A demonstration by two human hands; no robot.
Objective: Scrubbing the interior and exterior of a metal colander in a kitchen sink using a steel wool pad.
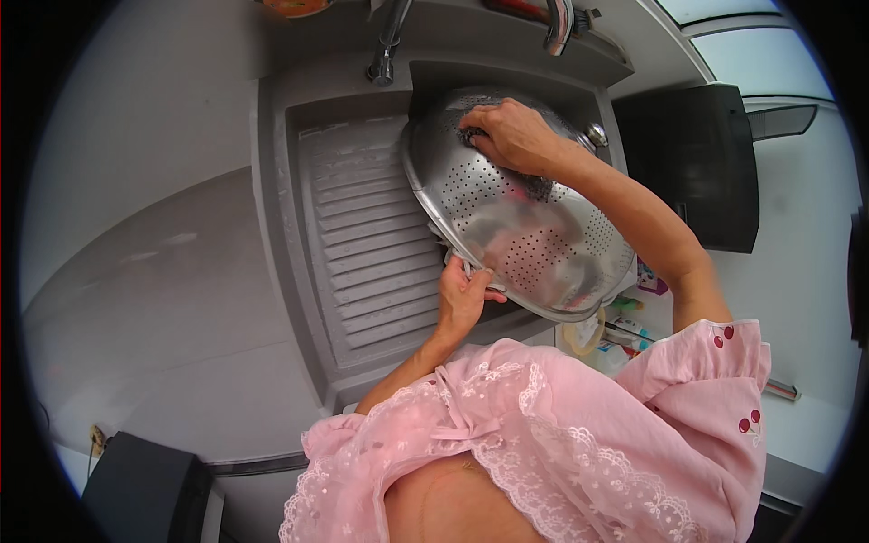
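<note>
A large perforated stainless-steel colander [536,231] is tilted over the grey sink, its curved underside towards me. My left hand [465,288] grips the handle on its lower rim. My right hand [509,132] rests on the upper part of the colander, its fingers closed on a dark metal scourer that shows between them. Part of another dark, coarse mesh-like clump [538,187] shows just below my right wrist, against the colander. What lies behind the colander in the basin is hidden.
A ribbed washboard [373,237] forms the left part of the sink [268,224]. Two metal taps [383,68] rise at the back edge. A black box-like object [686,170] stands at the right, with bottles [628,326] below it. A metal knob [596,134] sits beside the colander.
</note>
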